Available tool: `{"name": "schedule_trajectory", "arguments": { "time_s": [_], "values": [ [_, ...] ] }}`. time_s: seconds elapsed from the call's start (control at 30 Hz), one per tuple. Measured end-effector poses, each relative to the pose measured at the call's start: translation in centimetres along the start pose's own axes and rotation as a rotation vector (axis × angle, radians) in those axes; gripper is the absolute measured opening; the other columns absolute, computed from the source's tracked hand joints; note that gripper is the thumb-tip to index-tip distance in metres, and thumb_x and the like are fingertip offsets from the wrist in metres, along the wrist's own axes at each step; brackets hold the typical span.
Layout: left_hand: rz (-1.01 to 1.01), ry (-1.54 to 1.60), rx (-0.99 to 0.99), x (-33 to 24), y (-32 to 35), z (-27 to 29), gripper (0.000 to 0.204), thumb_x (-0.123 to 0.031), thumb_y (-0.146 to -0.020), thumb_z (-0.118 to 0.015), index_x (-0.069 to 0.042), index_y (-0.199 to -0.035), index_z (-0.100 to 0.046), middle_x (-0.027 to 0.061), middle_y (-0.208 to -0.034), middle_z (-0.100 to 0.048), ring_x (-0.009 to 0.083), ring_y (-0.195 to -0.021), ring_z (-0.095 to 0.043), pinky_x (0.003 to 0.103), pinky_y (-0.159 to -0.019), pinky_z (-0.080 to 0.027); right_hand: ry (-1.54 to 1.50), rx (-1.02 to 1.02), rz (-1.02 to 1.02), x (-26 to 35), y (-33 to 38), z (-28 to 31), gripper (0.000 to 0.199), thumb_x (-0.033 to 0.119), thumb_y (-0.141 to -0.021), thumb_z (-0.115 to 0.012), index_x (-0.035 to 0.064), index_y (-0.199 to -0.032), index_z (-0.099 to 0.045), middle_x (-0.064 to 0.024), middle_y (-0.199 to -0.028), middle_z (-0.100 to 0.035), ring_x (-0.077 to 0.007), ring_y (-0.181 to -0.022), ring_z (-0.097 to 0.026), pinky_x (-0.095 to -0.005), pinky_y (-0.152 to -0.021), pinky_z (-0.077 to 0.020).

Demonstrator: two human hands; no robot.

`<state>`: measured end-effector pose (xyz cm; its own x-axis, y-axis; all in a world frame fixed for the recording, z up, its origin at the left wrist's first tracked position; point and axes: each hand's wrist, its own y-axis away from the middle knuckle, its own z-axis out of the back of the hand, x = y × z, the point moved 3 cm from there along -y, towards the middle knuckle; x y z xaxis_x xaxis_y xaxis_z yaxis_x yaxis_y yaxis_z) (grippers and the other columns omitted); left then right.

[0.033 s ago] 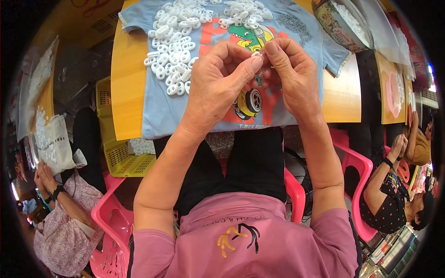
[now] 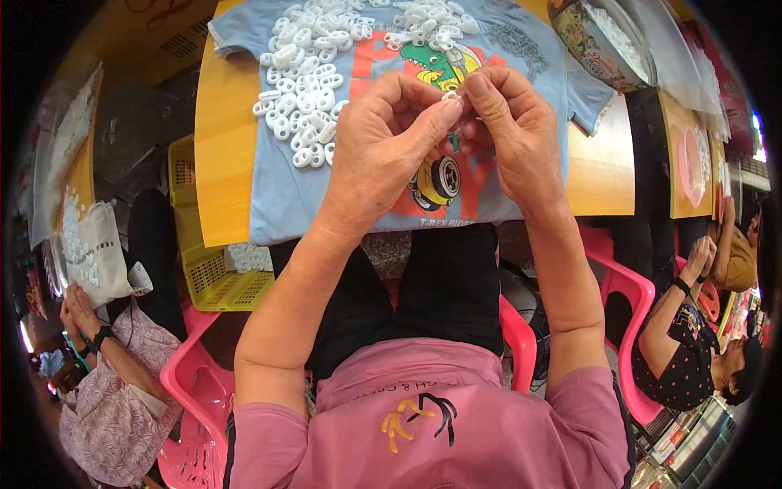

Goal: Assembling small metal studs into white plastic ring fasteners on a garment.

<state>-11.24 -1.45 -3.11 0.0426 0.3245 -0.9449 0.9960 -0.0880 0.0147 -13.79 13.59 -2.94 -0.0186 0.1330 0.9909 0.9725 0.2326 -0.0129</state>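
Above a blue T-shirt [image 2: 287, 200] laid flat on the table, my two hands meet at the fingertips. My left hand [image 2: 387, 151] is closed, pinching a small white plastic piece [image 2: 450, 96] between thumb and forefinger. Against it, my right hand [image 2: 521, 134] is also pinched shut; its fingers hide whatever they grip. Left of my hands lies a heap of white oval two-hole plastic pieces [image 2: 305, 90], and a smaller heap of white pieces [image 2: 432, 26] sits beyond them. Small dark metal bits [image 2: 521, 47], perhaps springs, are scattered on the shirt at the far right.
An open printed tin [image 2: 562, 20] holding whitish parts stands at the table's far right corner. A yellow plastic crate [image 2: 184, 175] is left of the yellow wooden table [image 2: 218, 163]. Co-workers sit on both sides, near pink chairs [image 2: 639, 293].
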Motion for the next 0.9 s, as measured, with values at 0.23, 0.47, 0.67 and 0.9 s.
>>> {"name": "schedule_trajectory", "arguments": {
  "time_s": [0.23,0.47,0.67,0.9],
  "values": [
    [0.001,-0.051,-0.002,0.0,0.0,0.1,0.015,-0.011,-0.090,-0.069,0.000,-0.098,-0.062,0.0054,-0.083,-0.067,0.0088,-0.069,-0.062,0.021,-0.062,-0.050,0.124,-0.011,0.046,0.3,0.2,-0.3,0.020,0.024,-0.097,-0.062,0.0041,-0.098,-0.063,0.0029,-0.080,-0.062,-0.0031,-0.066,-0.054,-0.0179,-0.058,-0.0472],
    [-0.006,-0.026,-0.025,0.2,-0.1,0.1,0.013,-0.009,-0.090,-0.068,0.003,-0.092,-0.063,0.0075,-0.079,-0.068,0.0091,-0.063,-0.063,0.021,-0.056,-0.052,0.155,-0.017,0.066,0.4,0.3,-0.5,0.019,0.021,-0.095,-0.064,0.0021,-0.097,-0.064,0.0012,-0.080,-0.063,-0.0041,-0.067,-0.056,-0.0183,-0.058,-0.0477],
    [-0.017,0.004,-0.037,0.3,-0.5,0.3,0.014,-0.009,-0.090,-0.067,0.003,-0.094,-0.063,0.0070,-0.077,-0.067,0.0096,-0.064,-0.063,0.021,-0.056,-0.051,0.189,-0.039,0.031,0.8,-0.1,-0.6,0.019,0.019,-0.096,-0.062,0.0004,-0.096,-0.065,-0.0009,-0.081,-0.065,-0.0056,-0.069,-0.058,-0.0209,-0.063,-0.0518],
    [-0.017,0.019,-0.014,0.3,-0.5,0.1,0.018,-0.014,-0.093,-0.064,0.003,-0.097,-0.062,0.0065,-0.080,-0.067,0.0096,-0.067,-0.064,0.022,-0.060,-0.052,0.278,0.055,0.074,2.1,0.3,0.9,0.020,0.017,-0.098,-0.058,-0.0018,-0.102,-0.064,-0.0041,-0.087,-0.065,-0.0069,-0.073,-0.060,-0.0227,-0.065,-0.0525]
  ]
}}
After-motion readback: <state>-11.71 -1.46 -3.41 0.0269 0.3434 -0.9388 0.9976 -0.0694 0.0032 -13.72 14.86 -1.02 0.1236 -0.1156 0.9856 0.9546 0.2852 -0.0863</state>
